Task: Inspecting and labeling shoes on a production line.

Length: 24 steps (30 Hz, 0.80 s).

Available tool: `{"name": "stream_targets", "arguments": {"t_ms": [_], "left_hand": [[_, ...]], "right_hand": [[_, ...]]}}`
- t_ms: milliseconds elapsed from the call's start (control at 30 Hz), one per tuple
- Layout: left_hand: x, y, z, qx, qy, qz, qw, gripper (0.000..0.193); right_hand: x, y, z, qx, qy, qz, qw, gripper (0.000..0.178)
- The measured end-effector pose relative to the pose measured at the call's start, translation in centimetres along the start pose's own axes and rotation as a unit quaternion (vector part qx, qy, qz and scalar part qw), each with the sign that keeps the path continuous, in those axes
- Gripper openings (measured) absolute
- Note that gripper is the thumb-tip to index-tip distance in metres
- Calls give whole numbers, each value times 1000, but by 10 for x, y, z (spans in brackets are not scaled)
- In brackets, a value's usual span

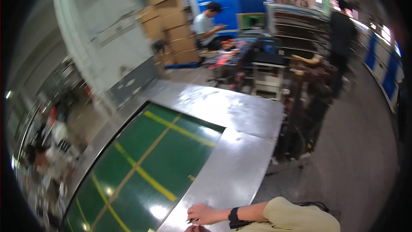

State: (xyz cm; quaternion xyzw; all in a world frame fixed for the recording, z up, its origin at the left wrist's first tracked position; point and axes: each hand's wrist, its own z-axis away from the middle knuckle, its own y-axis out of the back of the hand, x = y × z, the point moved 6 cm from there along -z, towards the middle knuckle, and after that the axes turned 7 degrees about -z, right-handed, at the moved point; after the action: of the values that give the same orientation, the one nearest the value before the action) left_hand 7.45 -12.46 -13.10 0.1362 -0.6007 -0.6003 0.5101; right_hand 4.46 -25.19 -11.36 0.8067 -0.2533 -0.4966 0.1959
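My right hand [202, 214] is low in the view, over the metal rim [234, 163] of a table with a green conveyor belt. Its fingers are curled in a pinch. Something small and dark shows at the fingertips, too small to name. A dark band [234, 215] circles the right wrist, below a pale yellow sleeve. Just beneath, my left hand [194, 228] is mostly cut off by the lower edge; only a few fingertips show, close against the right hand. The green belt [163, 159] carries yellow stripes and a brown lengthwise line.
A grey pillar [107, 34] rises beyond the table's left side. Stacked cardboard boxes [174, 21] stand behind, near a seated person [208, 25] at a cluttered bench. Dark racks [300, 34] and a standing person [341, 34] are at the right, beside a walkway [352, 146]. Others sit at far left.
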Motion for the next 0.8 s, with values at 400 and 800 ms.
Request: {"name": "stream_targets", "arguments": {"t_ms": [400,800], "left_hand": [[4,18,21,49,-13,-28,998,20],[23,21,35,192,-49,-23,980,13]], "right_hand": [[-17,-9,-12,49,-32,0,998,18],[18,-17,6,14,-5,-12,1000,21]]}}
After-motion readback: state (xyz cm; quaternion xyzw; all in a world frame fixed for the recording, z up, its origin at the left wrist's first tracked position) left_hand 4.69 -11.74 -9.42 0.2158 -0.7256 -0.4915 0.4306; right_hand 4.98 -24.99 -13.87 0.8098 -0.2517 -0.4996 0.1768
